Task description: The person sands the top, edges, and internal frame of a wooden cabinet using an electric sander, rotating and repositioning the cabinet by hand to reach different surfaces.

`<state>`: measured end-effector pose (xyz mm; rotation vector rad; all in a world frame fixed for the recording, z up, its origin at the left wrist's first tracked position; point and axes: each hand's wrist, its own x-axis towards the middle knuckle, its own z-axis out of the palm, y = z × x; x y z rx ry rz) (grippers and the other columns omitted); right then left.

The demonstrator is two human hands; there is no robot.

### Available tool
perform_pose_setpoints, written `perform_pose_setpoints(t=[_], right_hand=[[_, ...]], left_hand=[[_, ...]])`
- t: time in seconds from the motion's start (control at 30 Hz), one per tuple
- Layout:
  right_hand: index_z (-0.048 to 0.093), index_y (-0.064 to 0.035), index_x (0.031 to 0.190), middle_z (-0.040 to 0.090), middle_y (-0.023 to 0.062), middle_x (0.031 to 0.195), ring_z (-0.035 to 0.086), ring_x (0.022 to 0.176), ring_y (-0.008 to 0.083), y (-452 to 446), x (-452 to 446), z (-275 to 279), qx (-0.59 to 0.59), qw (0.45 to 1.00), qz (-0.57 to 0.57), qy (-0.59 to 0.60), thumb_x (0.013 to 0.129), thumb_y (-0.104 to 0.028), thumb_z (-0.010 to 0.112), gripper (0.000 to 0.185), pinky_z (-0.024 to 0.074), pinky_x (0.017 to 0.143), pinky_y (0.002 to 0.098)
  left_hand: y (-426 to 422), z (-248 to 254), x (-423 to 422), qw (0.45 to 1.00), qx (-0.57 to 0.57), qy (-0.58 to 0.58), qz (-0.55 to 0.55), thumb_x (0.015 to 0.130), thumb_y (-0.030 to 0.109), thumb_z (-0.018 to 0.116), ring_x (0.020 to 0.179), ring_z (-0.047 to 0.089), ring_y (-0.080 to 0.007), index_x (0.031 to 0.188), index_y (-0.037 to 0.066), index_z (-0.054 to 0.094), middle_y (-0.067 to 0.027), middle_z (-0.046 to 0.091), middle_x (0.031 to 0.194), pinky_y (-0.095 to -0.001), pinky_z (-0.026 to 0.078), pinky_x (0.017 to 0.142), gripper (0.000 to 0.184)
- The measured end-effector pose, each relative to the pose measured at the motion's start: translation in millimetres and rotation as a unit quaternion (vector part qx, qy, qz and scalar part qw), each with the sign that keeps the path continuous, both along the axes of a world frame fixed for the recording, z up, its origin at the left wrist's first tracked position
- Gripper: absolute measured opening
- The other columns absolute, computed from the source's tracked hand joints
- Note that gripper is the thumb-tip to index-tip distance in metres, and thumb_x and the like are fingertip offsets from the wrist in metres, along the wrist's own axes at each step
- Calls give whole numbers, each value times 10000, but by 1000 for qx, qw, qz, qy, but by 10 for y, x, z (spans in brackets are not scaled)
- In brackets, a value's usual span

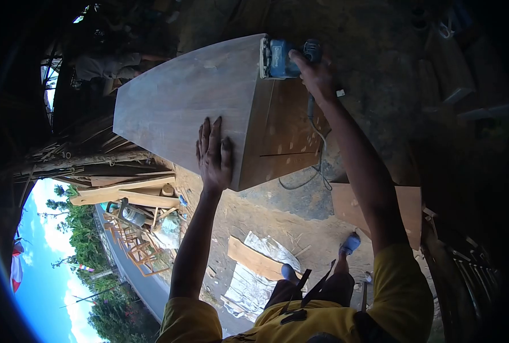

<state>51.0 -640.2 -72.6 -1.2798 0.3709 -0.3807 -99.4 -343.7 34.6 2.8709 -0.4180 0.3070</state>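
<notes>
A large wooden cabinet (pixel 180 97) with a broad greyish-brown panel fills the middle of the head view. My left hand (pixel 213 157) lies flat on that panel near its lower edge, fingers stretched out and holding nothing. In my right hand (pixel 316 71) is a blue electric sander (pixel 283 58), gripped by its body. The sander's flat pad sits against the panel's upper right edge. From the tool a cord (pixel 317 134) hangs down past the cabinet's reddish-brown side (pixel 291 131) and loops near the floor.
Another person (pixel 108 66) is partly visible in shadow beyond the cabinet. A brown board (pixel 380 211) is by my right arm. On the ground near my feet lie a plank (pixel 255 257) and white sheeting (pixel 251 286). Wooden chair frames (pixel 143 246) and stacked boards (pixel 131 191) stand towards the road.
</notes>
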Motion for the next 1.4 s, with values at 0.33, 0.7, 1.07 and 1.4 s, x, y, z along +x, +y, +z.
perform_pose_setpoints(t=[0.33,0.7,1.07,1.4], right_hand=[[566,-17,1363,723,128,1065,745,929,219,474,-939,194,-26,995,-34,-95,862,-260,935,667,616,847,373],[511,-30,1454,696,146,1126,749,960,238,530,-1211,45,1,1000,17,-21,889,-304,902,739,615,851,386],[587,-91,1356,733,143,843,731,717,312,-252,201,590,-289,924,-21,-251,804,-415,939,730,634,743,483],[547,-130,1510,659,261,1252,768,974,456,188,-1165,1589,-538,775,274,-189,751,-294,931,866,639,846,533]], left_hand=[[9,-4,-14,1000,0,3,6,1143,401,440,1601,345,-482,1658,144,486,-244,399,1730,-594,239,1301,577],[-6,2,-13,1000,4,-7,3,1142,396,454,1591,362,-486,1648,136,498,-253,413,1718,-582,248,1300,571],[9,1,-23,999,-8,10,32,1138,412,459,1631,311,-440,1672,199,470,-184,370,1762,-608,220,1310,575],[93,-108,-40,997,-55,-12,49,1121,291,459,1638,326,-373,1657,214,484,-133,404,1752,-579,222,1332,542]])
